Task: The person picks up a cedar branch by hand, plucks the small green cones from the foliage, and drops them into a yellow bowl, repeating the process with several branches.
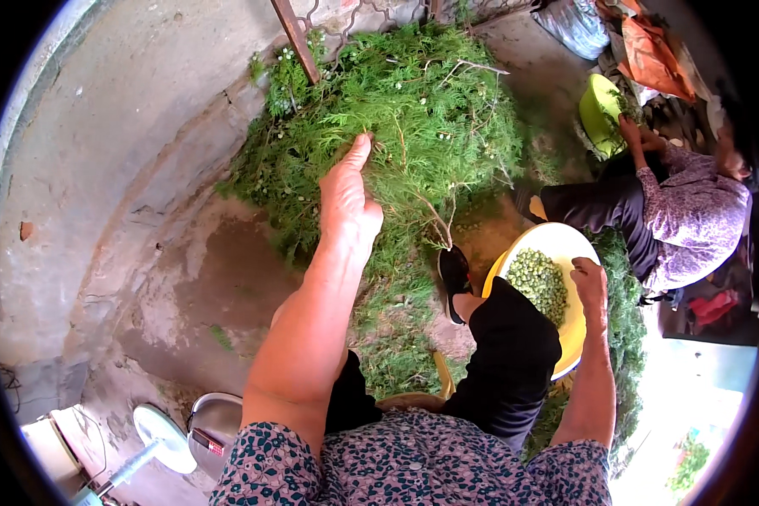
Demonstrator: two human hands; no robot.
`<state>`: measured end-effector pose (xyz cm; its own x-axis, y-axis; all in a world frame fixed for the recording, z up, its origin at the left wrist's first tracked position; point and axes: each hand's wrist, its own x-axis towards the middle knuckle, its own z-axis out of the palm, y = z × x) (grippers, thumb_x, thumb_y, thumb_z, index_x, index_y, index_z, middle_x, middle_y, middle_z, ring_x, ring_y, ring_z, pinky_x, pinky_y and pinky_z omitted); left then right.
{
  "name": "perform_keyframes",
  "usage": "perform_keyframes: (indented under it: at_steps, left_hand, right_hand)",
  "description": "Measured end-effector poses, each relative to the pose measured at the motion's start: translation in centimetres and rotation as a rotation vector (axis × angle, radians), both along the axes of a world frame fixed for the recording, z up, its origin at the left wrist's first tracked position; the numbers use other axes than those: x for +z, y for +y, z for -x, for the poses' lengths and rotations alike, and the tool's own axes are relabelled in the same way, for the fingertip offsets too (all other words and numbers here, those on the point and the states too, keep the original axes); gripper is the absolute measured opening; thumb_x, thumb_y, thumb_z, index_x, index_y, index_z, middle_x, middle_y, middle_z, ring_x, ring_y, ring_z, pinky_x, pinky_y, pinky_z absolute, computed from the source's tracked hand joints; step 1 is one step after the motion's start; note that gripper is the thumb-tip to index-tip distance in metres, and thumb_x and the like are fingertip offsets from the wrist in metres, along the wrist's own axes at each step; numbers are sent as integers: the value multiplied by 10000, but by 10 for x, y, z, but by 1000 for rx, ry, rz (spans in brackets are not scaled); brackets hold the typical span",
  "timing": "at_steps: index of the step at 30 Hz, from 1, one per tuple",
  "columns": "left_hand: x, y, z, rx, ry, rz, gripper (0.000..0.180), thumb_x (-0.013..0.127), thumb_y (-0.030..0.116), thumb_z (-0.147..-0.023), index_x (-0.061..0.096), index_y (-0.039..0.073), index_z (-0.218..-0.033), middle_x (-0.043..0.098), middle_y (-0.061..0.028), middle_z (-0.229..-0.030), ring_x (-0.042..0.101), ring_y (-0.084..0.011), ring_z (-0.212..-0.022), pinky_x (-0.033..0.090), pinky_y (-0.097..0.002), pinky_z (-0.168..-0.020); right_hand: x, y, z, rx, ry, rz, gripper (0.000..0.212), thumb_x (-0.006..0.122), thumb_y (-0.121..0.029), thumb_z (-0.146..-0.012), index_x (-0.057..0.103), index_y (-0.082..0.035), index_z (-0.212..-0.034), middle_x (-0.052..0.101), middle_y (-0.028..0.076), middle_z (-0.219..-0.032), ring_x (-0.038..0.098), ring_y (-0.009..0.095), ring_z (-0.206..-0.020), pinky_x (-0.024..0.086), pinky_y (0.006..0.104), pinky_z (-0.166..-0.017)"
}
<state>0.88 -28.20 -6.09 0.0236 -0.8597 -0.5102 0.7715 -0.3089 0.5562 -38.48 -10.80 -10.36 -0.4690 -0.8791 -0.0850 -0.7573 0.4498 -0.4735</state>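
Observation:
A large heap of feathery green conifer branches (430, 93) with small pale cones lies in front of me. My left hand (348, 198) reaches into its near side, thumb stretched forward and fingers closed on a green sprig (364, 126); part of the grip is hidden behind the hand. By my right knee is a yellow basin (572, 341), tilted, holding many small green cones (537, 285). Above its right rim hovers my right hand (590, 282), with fingers curled together. Whatever it may hold is too small to make out.
At the right a co-worker (691, 211) sits over a lime-green basin (597, 114) with greenery. Plastic sacks (573, 29) lie behind. A concrete wall (135, 110) curves along the left. A white fan-like stand (164, 437) and metal bowl (215, 422) are lower left.

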Motion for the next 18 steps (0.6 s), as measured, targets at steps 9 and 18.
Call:
perform_keyframes:
  at_steps: [9,18]
  left_hand:
    - [-2,8,14,-10,82,60,259,624,189,-820,591,70,-1047,582,-41,-1061,525,-203,-975,425,-423,-888]
    - [0,9,-6,37,78,115,101,607,95,-804,573,84,-898,645,-67,-834,602,-181,-741,487,-341,-739]
  right_hand:
    - [79,-63,-197,279,-886,-81,443,560,-280,-860,501,46,-1154,617,122,-851,621,169,-729,505,268,-647]
    - [89,-48,-200,-26,-908,-27,221,541,-199,-842,584,15,-876,525,30,-586,435,88,-436,317,210,-403]
